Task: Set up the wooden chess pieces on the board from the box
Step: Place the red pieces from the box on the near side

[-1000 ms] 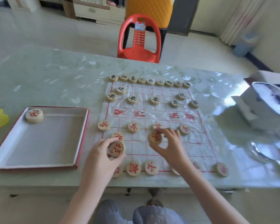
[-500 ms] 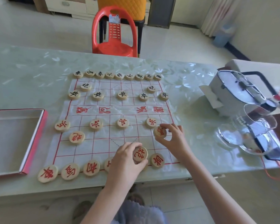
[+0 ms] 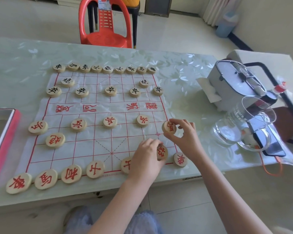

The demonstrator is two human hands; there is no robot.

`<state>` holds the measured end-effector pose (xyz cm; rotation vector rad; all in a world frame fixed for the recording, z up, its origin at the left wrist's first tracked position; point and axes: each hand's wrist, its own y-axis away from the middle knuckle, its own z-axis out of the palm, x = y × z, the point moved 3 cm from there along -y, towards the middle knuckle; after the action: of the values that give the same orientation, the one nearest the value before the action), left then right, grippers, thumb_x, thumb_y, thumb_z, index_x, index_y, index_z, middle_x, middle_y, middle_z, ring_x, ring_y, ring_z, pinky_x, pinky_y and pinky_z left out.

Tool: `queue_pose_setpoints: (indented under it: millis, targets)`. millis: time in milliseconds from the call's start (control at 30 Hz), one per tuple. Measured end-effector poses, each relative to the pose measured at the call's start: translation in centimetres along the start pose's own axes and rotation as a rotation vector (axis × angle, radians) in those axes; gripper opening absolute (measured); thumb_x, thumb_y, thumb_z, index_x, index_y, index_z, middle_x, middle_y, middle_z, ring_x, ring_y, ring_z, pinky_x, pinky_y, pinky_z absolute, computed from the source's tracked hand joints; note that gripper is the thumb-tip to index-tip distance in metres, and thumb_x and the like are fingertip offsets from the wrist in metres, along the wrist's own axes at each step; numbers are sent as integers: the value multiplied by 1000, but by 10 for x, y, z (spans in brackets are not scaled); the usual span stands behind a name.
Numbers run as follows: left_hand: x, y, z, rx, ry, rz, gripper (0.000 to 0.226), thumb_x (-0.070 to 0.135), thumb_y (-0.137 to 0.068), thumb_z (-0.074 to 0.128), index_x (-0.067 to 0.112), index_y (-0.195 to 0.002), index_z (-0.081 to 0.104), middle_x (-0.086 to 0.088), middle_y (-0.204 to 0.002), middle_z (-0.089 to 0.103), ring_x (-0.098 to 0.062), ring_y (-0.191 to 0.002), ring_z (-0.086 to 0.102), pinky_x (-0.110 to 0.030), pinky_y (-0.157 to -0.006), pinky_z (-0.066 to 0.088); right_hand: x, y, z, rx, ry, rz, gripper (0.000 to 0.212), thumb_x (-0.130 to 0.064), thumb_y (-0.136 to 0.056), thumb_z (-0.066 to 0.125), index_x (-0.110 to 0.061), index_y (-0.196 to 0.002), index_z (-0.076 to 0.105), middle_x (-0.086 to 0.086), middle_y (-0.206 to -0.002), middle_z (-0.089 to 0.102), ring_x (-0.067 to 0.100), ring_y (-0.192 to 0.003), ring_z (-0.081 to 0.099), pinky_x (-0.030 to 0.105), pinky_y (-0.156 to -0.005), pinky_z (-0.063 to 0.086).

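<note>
Holding one red-lettered piece in each of your hands, you are close to finishing. Your right hand (image 3: pixel 184 132) pinches a red disc (image 3: pixel 169 128) between thumb and fingertips, raised on edge just off the right border of the board (image 3: pixel 85 146). Your left hand (image 3: pixel 146 157) curls around a second red disc (image 3: pixel 162 152), tilted above the near right part of the board.

Beyond your hands the black side looks complete: a back row (image 3: pixel 107 69) of nine, two cannons and five soldiers. On the red side four soldiers (image 3: pixel 110 122) stand left of your right hand, so the fifth spot, at the right edge, is unfilled. One red cannon (image 3: pixel 55 140) sits well to the left of your left hand; its partner's spot on the right is bare. The near row (image 3: pixel 69 173) shows four pieces left of your left hand, one partly under it and one (image 3: pixel 180 159) just right of it; what your left hand hides I cannot tell, but gaps seem to remain there.

The box (image 3: pixel 5 141) lies far to the left of your hands, mostly out of frame; its contents are not visible.

To the right of your right hand stand a glass jug (image 3: pixel 243 130), a phone (image 3: pixel 269 144) and a white appliance (image 3: pixel 235 81), near but off the board. The board sheet is wrinkled, so a piece may sit unevenly. A red chair (image 3: pixel 105 24) stands beyond the desk (image 3: pixel 24 53).
</note>
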<state>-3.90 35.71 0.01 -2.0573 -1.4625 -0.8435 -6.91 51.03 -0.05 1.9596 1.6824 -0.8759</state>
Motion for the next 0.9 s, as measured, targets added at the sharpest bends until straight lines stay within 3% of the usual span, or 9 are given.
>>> queue_pose_setpoints:
  millis: [200, 267, 367, 500, 733, 900]
  targets:
    - [-18, -36, -18, 120, -36, -68, 46, 22, -78, 71, 18, -121, 56, 4, -118, 57, -13, -108, 51, -19, -87, 39, 6, 30, -6, -87, 61, -25, 45, -33, -75, 73, -24, -117, 58, -12, -101, 55, 11, -103, 38, 18, -88, 32]
    - [-18, -50, -18, 95, -40, -50, 46, 18, -77, 72, 18, -120, 56, 3, -119, 57, -14, -108, 51, -20, -88, 40, 8, 45, -1, -100, 91, -66, 45, -39, -73, 72, -25, -114, 59, -14, -101, 56, 9, -102, 37, 23, -90, 31]
    - [-17, -63, -11, 27, -54, -21, 47, 16, -75, 74, 18, -118, 57, 2, -119, 57, -16, -109, 52, -24, -89, 43, 9, 64, 6, -150, 145, -134, 48, -52, -72, 58, -28, -113, 59, -17, -104, 56, 6, -102, 34, 19, -91, 27]
    - [-20, -76, -2, 4, -42, -5, 48, 17, -74, 74, 19, -119, 57, 3, -118, 57, -15, -108, 52, -22, -86, 41, 13, 76, 12, -184, 226, -172, 45, -53, -74, 56, -31, -114, 56, -23, -107, 51, 6, -103, 32, 13, -95, 21]
    - [-20, -84, 10, -47, -86, 8, 50, 22, -77, 72, 20, -124, 55, 3, -122, 57, -16, -114, 49, -28, -91, 43, 19, 78, 16, -192, 325, -178, 41, -52, -76, 52, -36, -114, 50, -24, -109, 48, 9, -105, 32, 22, -86, 20]
    - [-22, -84, 16, -54, -178, 31, 52, 23, -80, 69, 21, -129, 51, 3, -126, 55, -16, -118, 42, -24, -97, 32, 19, 80, 20, -218, 322, -147, 46, -52, -75, 49, -39, -119, 44, -24, -118, 41, 6, -108, 27, 16, -89, 15]
